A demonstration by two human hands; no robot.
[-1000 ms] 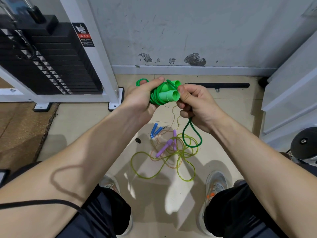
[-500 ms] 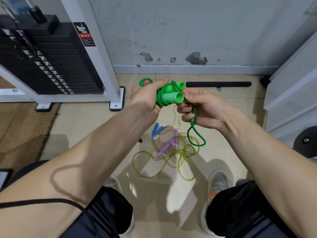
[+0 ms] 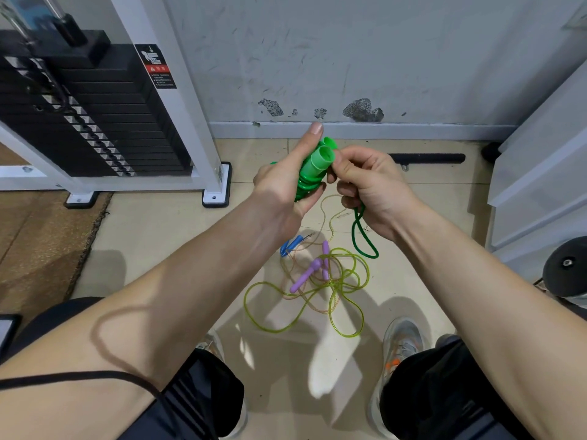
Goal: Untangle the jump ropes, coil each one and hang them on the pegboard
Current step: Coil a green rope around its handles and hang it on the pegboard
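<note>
**Inspector:** Left of the view?

**Assistant:** A black weight stack (image 3: 95, 122) in a white frame, standing on the floor (image 3: 152, 236) by the wall.

**Inspector:** The left hand?

**Assistant:** The left hand (image 3: 282, 192) is raised mid-view and closed round the green jump rope (image 3: 313, 173). It holds both handles side by side with cord wound about them. The forefinger lies straight along the handles.

**Inspector:** The right hand?

**Assistant:** The right hand (image 3: 374, 192) is just beside the left, fingers curled round the same rope's cord, fingertips at the handle ends. A green loop (image 3: 362, 242) hangs below its palm.

**Inspector:** Beneath the hands?

**Assistant:** On the floor lie blue handles (image 3: 290, 244) and purple handles (image 3: 305, 276). A yellow-green cord (image 3: 286, 325) lies tangled with a pale orange one.

**Inspector:** Further right?

**Assistant:** A black bar (image 3: 425, 158) lies at the foot of the wall.
</note>
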